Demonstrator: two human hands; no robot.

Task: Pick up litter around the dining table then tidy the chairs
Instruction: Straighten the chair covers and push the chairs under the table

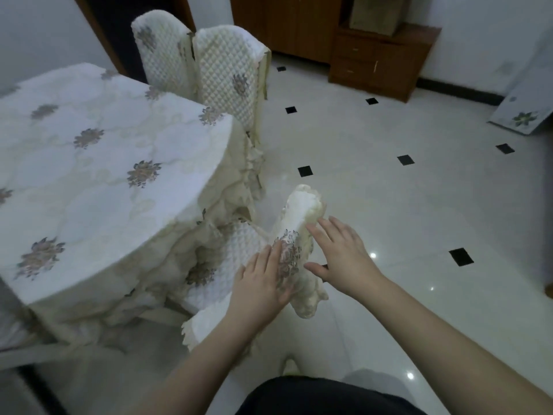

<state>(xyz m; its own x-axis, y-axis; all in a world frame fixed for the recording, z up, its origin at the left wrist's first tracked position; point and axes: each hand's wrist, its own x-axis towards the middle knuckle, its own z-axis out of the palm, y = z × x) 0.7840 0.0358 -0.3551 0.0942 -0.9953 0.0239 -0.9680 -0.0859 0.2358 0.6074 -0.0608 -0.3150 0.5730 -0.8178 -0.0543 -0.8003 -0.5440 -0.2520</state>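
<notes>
At the bottom edge, dark clothing (pixel 323 396) covers the person's lap, and both bare forearms reach forward from there. The left hand (pixel 263 283) lies flat, fingers straight and together, pressing on the inner face of the nearest chair's cream quilted fabric backrest (pixel 299 235), over its embroidered grey-brown flower. The right hand (pixel 341 259) sits on the outer side of the same backrest, fingers stretched and slightly spread, fingertips touching the top edge and thumb out below; neither grip is closed round anything. The backrest stands between the two palms, its frilled cover hanging down beside the right wrist. This nearest chair's white quilted seat cushion (pixel 239 250) points toward the round surface (pixel 98 175), which is draped in a white cloth embroidered with grey flowers, and the seat's front tucks under the cloth's hanging ruffled skirt.

Beyond, two more chairs with cream quilted covers (pixel 227 76) stand side by side, touching, pushed against the far rim of the surface. The glossy white tiled floor (pixel 419 205) with small black diamond insets spreads to the right. Against the far wall stands a brown wooden cabinet (pixel 377 64) with drawers, and a flat white panel with a flower motif (pixel 523 112) leans at the right wall.
</notes>
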